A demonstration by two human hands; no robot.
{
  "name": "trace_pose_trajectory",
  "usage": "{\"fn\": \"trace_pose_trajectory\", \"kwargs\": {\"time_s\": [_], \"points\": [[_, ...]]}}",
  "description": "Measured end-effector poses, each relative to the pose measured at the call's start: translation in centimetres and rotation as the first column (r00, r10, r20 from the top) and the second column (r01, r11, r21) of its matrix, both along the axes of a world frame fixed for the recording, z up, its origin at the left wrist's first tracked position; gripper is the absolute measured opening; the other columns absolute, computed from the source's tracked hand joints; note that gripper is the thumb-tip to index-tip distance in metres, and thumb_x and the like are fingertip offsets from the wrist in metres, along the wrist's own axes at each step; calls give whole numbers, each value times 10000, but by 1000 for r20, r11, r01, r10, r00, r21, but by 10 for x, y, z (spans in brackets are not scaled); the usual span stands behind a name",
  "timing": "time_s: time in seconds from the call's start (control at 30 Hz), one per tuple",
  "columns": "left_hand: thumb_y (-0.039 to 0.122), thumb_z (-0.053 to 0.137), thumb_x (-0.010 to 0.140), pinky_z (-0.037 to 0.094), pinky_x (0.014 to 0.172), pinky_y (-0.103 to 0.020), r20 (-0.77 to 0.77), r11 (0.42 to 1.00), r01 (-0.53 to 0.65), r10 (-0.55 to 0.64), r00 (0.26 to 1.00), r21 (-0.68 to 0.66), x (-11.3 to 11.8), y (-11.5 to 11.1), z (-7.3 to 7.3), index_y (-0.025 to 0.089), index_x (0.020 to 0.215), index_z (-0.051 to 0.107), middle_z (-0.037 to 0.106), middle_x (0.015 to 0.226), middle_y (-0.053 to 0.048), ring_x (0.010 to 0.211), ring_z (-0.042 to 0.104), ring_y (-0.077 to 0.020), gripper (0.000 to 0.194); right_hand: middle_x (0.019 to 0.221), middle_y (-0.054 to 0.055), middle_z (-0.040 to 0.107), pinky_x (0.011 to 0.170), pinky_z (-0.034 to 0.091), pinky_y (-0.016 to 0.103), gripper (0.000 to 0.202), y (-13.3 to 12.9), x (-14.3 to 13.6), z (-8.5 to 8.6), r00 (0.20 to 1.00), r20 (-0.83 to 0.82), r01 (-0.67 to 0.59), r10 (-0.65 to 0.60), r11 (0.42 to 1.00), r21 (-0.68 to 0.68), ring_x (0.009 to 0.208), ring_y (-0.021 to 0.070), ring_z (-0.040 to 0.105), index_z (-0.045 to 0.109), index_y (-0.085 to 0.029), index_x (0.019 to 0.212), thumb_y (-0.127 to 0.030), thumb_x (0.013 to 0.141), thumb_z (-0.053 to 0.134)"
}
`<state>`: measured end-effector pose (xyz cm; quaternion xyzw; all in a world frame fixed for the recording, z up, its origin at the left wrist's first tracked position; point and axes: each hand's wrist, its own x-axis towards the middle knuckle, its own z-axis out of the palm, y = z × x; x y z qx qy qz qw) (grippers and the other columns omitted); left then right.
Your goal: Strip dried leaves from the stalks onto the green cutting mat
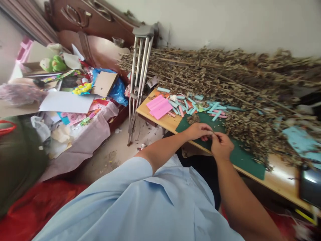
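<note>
Over the front edge of the wooden table (281, 174), my left hand (199, 131) and my right hand (222, 146) meet with their fingertips pinched together. A small, dark bit shows between the fingertips, too small to name. Beneath and behind them lies a green mat (250, 164). A little clump of brown plant crumbs (193, 119) rests on the mat just beyond my left hand. Dried leafy stalks (240, 132) spread over the mat's right side. Behind the mat are several rolled tubes of blue paper (214, 106), a few pink ones, and pink paper sheets (159, 107).
Bundled dried stalks (200, 67) run along the wall. Metal crutches (140, 67) stand left of the table. A bed at left carries papers, a green plush toy (54, 63) and a cardboard box (105, 83). A blue sheet (303, 140) and a dark shiny object (311, 182) lie at right.
</note>
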<state>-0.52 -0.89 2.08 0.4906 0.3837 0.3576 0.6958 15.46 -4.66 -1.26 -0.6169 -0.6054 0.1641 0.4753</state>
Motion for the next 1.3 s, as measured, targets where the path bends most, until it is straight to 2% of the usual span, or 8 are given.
{"fn": "trace_pose_trajectory", "kwargs": {"time_s": [0.2,0.3,0.43,0.57,0.77,0.97,1.13,1.3], "points": [[220,703,845,497,500,-187,-39,998,-24,26,999,59,-4,1,1,72,1021,667,631,592,18,479,597,-77,233,870,74,734,802,538,373,245,-1,-6,7,998,-17,-52,52,998,25,783,217,668,723,-192,949,-386,882,590],[206,716,836,535,547,-206,-24,999,-28,28,999,22,-4,4,-1,61,1071,651,653,622,1,527,638,-97,284,880,69,736,807,539,367,217,0,-9,10,998,-41,-47,48,999,28,784,208,660,723,-199,934,-358,889,582],[190,634,897,572,574,-252,17,999,-30,31,999,-39,-3,8,-5,63,1114,621,675,698,-19,552,664,-116,252,879,57,731,801,540,355,182,3,-9,10,996,-73,-40,43,998,42,787,200,655,721,-204,919,-331,887,595],[138,636,883,592,613,-270,12,999,-15,15,1000,-44,-3,9,-6,64,1150,598,691,722,-29,606,698,-140,279,879,52,724,795,541,350,146,4,-10,10,997,-67,-43,48,995,85,798,198,654,714,-209,902,-304,885,604],[142,658,872,598,630,-266,-19,998,-46,45,999,-48,-3,7,-3,66,1100,604,705,741,-43,644,719,-153,246,939,60,723,872,549,377,171,3,-10,12,992,-41,-113,120,983,141,903,207,667,710,-225,919,-304,926,559],[156,655,871,601,591,-261,-36,994,-104,102,994,-37,-2,8,0,88,1026,622,691,728,-10,599,680,-119,173,1087,108,693,897,565,409,238,-2,-13,16,983,3,-180,181,974,138,980,239,657,709,-218,1078,-348,894,633],[203,698,853,597,577,-253,-56,995,-92,90,994,-37,-3,8,0,92,1001,616,680,689,-2,595,676,-122,202,1115,119,704,1000,526,465,258,-1,-14,11,985,82,-159,150,980,117,1072,266,639,708,-222,1113,-325,903,597],[237,693,868,594,576,-259,-41,998,-48,47,998,-32,-3,6,0,92,1005,613,702,716,-32,603,693,-139,215,1043,99,731,978,535,440,235,1,-13,8,991,52,-126,121,985,116,1016,240,666,731,-234,1023,-296,937,522]]}}
